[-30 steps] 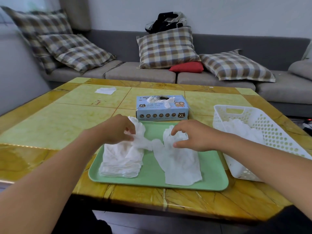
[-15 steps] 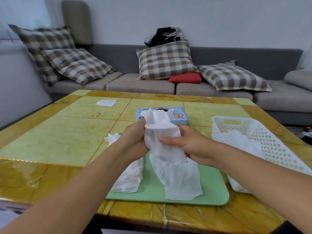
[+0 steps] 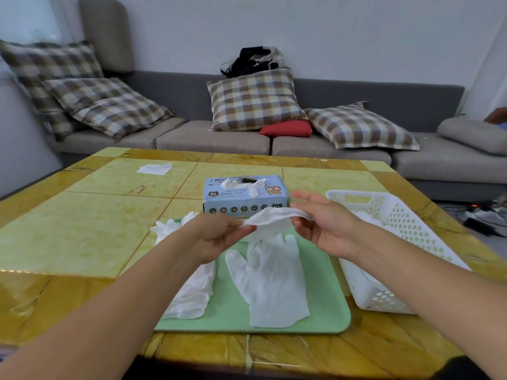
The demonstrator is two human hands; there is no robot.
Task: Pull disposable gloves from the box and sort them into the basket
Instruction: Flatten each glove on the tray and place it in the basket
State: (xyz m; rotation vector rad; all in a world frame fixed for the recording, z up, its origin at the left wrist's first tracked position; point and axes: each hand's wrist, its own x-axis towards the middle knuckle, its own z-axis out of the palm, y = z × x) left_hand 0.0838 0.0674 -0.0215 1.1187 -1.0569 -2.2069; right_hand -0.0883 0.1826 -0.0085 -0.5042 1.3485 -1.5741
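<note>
My left hand (image 3: pixel 216 237) and my right hand (image 3: pixel 326 226) each pinch an end of one white glove (image 3: pixel 271 216), held stretched between them above the green tray (image 3: pixel 326 311). A flat glove (image 3: pixel 271 281) lies on the tray beneath it, and a pile of gloves (image 3: pixel 192 294) covers the tray's left side. The blue glove box (image 3: pixel 245 198) stands behind the tray with gloves sticking out of its top opening. The white perforated basket (image 3: pixel 395 223) sits to the right and holds gloves.
All of this rests on a yellow marble-patterned table (image 3: pixel 82 229). A white paper piece (image 3: pixel 155 169) lies at its far left. A grey sofa (image 3: pixel 356 157) with plaid cushions stands behind the table. Cables lie on the floor at the far right.
The hands have lifted one glove off the tray and moved apart, stretching it sideways between them. Before, it was bunched upright in both hands.
</note>
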